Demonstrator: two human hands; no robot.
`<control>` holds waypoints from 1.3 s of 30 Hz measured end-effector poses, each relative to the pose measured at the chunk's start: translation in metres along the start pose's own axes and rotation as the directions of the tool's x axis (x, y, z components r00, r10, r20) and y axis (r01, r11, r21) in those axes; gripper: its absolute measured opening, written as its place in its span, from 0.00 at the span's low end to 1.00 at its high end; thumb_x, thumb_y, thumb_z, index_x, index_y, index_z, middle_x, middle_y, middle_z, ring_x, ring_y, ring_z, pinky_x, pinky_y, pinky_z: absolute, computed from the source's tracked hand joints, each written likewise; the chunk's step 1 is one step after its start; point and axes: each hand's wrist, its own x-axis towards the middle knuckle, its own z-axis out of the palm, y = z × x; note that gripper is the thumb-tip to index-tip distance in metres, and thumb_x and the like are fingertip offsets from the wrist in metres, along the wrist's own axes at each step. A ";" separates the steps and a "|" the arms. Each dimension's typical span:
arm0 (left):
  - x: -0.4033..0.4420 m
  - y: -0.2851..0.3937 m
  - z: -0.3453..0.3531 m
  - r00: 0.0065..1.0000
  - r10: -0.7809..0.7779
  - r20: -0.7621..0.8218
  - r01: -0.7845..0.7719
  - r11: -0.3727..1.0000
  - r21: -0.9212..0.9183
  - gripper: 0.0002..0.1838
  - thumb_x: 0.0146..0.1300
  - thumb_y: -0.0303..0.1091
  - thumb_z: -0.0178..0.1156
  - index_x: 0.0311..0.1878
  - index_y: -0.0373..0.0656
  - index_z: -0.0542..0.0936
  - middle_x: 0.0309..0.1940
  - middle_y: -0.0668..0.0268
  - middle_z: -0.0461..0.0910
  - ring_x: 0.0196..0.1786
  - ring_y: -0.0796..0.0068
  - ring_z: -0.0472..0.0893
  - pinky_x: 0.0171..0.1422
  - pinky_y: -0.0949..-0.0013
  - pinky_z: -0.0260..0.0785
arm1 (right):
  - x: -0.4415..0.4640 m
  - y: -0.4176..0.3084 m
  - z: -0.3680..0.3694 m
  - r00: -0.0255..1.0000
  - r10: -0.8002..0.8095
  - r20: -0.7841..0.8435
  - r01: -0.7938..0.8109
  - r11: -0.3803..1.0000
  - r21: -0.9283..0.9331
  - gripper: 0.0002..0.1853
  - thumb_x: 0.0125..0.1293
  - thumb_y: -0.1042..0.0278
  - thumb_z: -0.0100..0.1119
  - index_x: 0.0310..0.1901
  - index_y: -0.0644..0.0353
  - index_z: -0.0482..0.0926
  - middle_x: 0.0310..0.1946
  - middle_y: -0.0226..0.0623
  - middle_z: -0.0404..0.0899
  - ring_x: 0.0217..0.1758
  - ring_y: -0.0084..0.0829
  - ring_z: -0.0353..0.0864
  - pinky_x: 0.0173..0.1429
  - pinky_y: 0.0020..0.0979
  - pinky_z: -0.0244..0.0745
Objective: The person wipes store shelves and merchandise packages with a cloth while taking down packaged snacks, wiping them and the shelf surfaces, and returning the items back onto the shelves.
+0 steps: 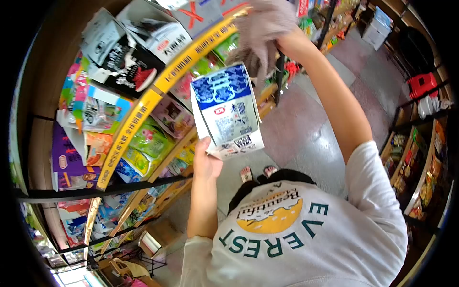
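Just beyond the left hand [208, 165], held up by its near left corner, is a blue and white printed box [227, 110], its long axis running away from the wearer and leaning a little to the left at the far end. The left hand is closed on that near corner, the thumb lying over the printed side and the other fingers hidden behind. The right hand [292, 45] is farther forward and to the right, past the box's far end, gripping a bunched grey-brown cloth [267, 28]; motion blur and the cloth itself cover most of its fingers. From the right hand, the box lies back toward the wearer and to the left. The cloth's hanging lower part comes close to the box's far right corner, though whether they touch cannot be told. The left hand, then, is the one on the box, and the right hand has only the cloth. To the left of both hands, a shelf with a yellow label strip [201, 45] carries bright snack packets [148, 141] and an opened black carton [126, 67]. Below the hands are the tiled floor [311, 129] and the wearer's white printed T-shirt [330, 239].
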 end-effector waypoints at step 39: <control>0.035 0.525 0.151 -0.155 0.942 0.297 0.099 -0.284 0.954 0.19 0.61 0.43 0.45 0.46 0.40 0.75 0.42 0.53 0.77 0.45 0.55 0.76 0.51 0.58 0.67 | -0.144 0.023 0.028 0.783 0.388 -0.487 -0.118 0.861 0.495 0.15 0.63 0.54 0.45 0.44 0.54 0.71 0.36 0.32 0.71 0.39 0.29 0.71 0.42 0.30 0.69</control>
